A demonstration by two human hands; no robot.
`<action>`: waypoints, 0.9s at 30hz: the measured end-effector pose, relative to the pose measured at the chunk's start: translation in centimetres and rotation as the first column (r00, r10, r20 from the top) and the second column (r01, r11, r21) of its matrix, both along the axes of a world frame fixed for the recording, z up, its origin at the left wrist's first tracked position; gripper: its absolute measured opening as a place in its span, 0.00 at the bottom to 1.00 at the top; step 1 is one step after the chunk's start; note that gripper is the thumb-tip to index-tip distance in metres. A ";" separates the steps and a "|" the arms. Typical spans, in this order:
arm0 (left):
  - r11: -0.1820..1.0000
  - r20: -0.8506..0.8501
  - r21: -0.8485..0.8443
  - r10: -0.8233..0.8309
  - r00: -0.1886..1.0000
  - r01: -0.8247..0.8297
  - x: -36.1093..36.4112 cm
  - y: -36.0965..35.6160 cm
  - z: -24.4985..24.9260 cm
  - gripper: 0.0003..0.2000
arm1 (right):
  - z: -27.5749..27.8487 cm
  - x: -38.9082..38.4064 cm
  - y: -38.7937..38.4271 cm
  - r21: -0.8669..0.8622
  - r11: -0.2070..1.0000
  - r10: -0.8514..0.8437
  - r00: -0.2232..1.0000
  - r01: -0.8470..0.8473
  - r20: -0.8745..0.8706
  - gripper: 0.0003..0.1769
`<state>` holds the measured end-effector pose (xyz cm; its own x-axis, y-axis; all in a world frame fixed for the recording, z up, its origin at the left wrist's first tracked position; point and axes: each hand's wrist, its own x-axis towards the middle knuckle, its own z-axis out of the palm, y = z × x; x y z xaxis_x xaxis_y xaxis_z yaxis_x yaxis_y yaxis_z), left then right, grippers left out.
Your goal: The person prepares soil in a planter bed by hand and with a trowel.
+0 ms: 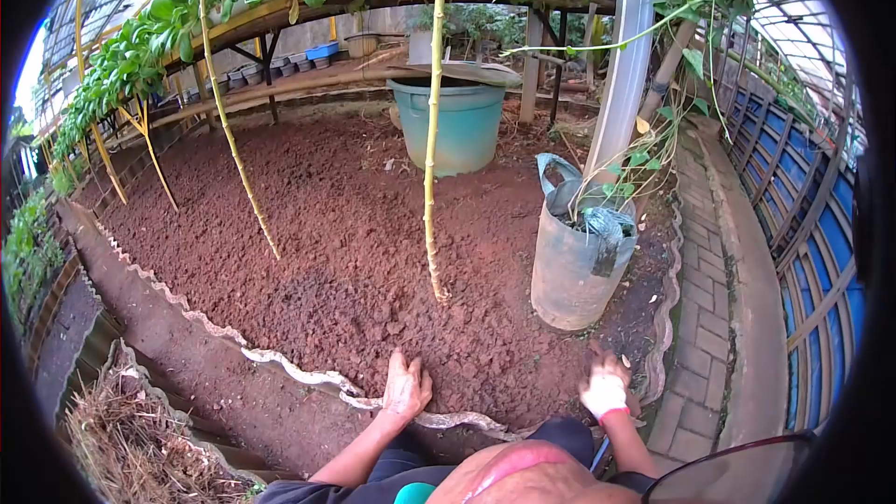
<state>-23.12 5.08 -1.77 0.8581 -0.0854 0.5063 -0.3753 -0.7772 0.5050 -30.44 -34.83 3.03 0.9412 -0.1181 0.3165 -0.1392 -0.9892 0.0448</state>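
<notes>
My left hand (406, 389) rests on the reddish-brown soil (317, 224) at the bed's front edge, fingers apart and fingertips against the dirt. Nothing shows in its grasp. Farther right, my right hand (606, 385), with a red band at the wrist, touches the soil below a grey planter bag (581, 271). Its fingers look stretched out and hold nothing that I can see. Between and beyond the hands, a thin bare stem (430, 177) stands upright in the bed. A second stem (236, 149) leans farther left.
A green tub (453, 131) with a lid stands at the back. Wavy edging (299, 371) borders the bed. Leafy plants (121, 84) grow on raised pipes above. A brick path (700, 317) and blue fence (831, 289) run along the right; dry straw (140, 439) lies lower left.
</notes>
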 end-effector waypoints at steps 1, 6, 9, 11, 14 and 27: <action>1.000 -0.071 0.016 -0.012 0.997 0.013 -0.4 -0.1 1.1 0.18 | 0.7 -1.6 -0.4 -0.039 0.993 -0.112 0.986 0.108 -0.123 0.28; 0.997 -0.209 0.078 0.021 0.978 -0.004 -1.0 -0.2 2.8 0.17 | 2.4 -0.9 -0.3 0.342 0.917 -0.175 0.977 0.206 -0.117 0.40; 0.994 -0.241 0.111 0.016 0.971 0.012 -0.8 0.0 2.1 0.18 | -1.4 -0.2 -3.1 0.087 0.912 -0.397 0.916 0.401 -0.061 0.39; 0.990 -0.187 0.137 -0.003 0.982 0.030 -0.3 -0.1 1.9 0.18 | -1.6 0.6 -5.4 0.111 0.915 -0.350 0.899 0.389 -0.265 0.29; 0.986 -0.101 0.124 -0.097 0.990 0.109 -0.1 0.3 1.3 0.17 | -0.1 -0.2 -5.3 0.176 0.951 -0.213 0.952 0.253 -0.220 0.21; 0.936 -0.096 0.305 -0.153 0.984 0.175 -0.8 0.2 2.8 0.19 | 5.7 -2.8 -7.3 0.180 0.983 0.111 0.902 -0.038 -0.417 0.24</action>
